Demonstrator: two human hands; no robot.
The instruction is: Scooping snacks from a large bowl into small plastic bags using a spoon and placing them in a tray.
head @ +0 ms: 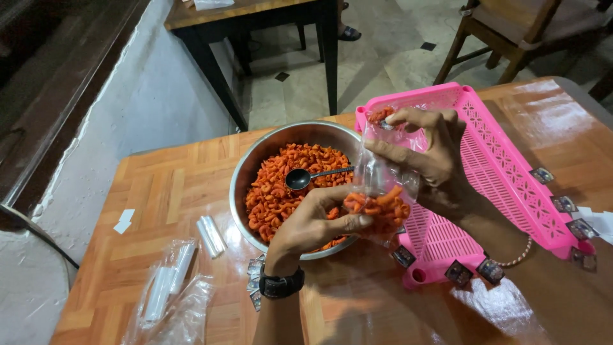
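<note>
Wooden worktop [179,191] carries a steel bowl [255,160] of orange snacks [281,185] with a spoon [306,177] and a pink tray [498,160]. Over the bowl's near edge, left hand [319,220] cups the small clear bag [380,185] underneath; right hand [428,150] pinches its top.

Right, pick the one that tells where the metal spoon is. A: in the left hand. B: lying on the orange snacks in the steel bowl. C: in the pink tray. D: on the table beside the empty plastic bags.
B: the spoon lies on the orange snacks in the steel bowl, while the left hand and right hand hold a small clear bag partly filled with snacks.
</note>
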